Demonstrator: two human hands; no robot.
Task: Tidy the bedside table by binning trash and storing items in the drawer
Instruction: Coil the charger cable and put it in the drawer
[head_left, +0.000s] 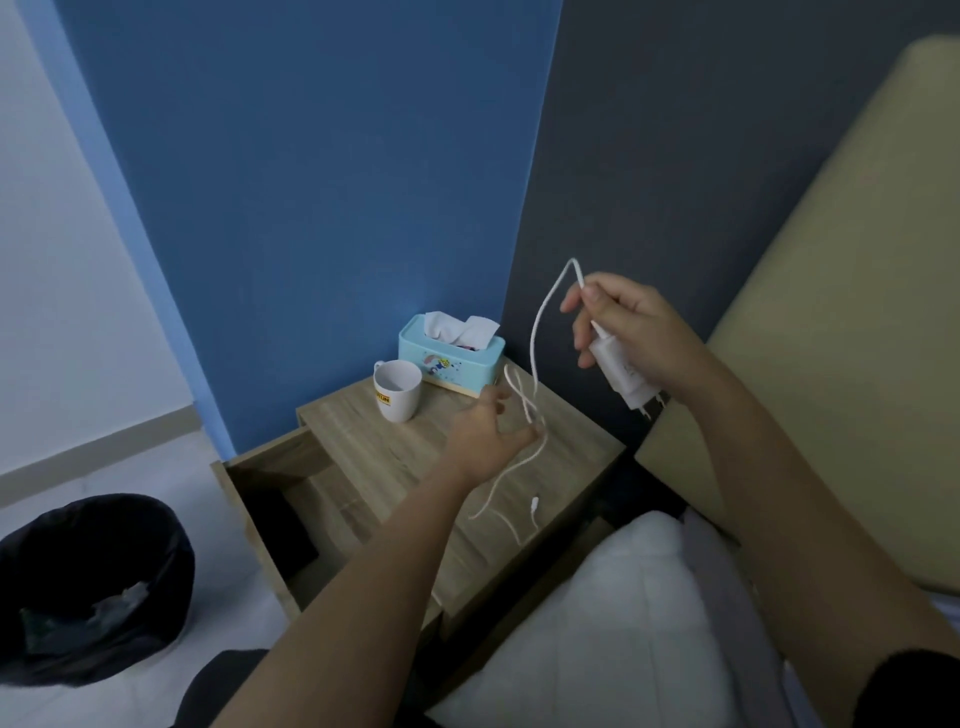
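I am seeing wooden counter carrying mug, tissue box, drawer standing open. Right grip clutching charger; left grip pinching cable. Bin contents unclear.

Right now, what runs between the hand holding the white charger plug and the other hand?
Head view: only the thin white cable, looping from the right hand and white charger plug down to the left hand.

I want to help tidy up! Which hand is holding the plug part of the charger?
The right hand holds the white plug block, raised beside the bed. The left hand only pinches the loose white cable, lower down over the bedside table.
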